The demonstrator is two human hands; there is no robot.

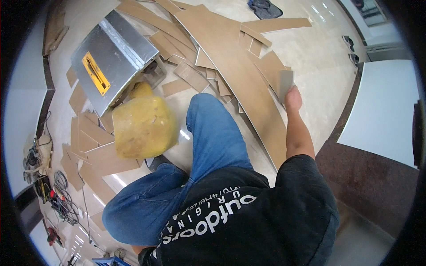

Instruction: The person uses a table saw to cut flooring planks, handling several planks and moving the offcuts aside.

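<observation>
Long board: laid slantwise over the pile, a long brown board [239, 66] is found just left of the grip, stretching from beyond it to nearer the body.
Metal-topped machine: a tilted machine with a metal top [106, 48] and a yellow slotted insert [95, 73] is seen well to the left of the grip.
Yellow bag: a bulging yellow bag [146, 126] is set left of the grip and nearer the body, by the machine's lower edge.
Offcuts: loose brown offcuts [191, 75] are strewn left of the grip, partly covered by the long board.
Small board piece: a greyish small board piece [286, 82] is held in the grip, projecting beyond the fingers; whether the boards behind are touched by it cannot be told.
Right hand: the near end of the piece is closed upon by the right hand [293, 99]; since the far end is unsupported, a firm pinch across both faces would be advised, with corners guided clear of neighbouring edges.
Left hand: hidden by the body; its grip cannot be told.
</observation>
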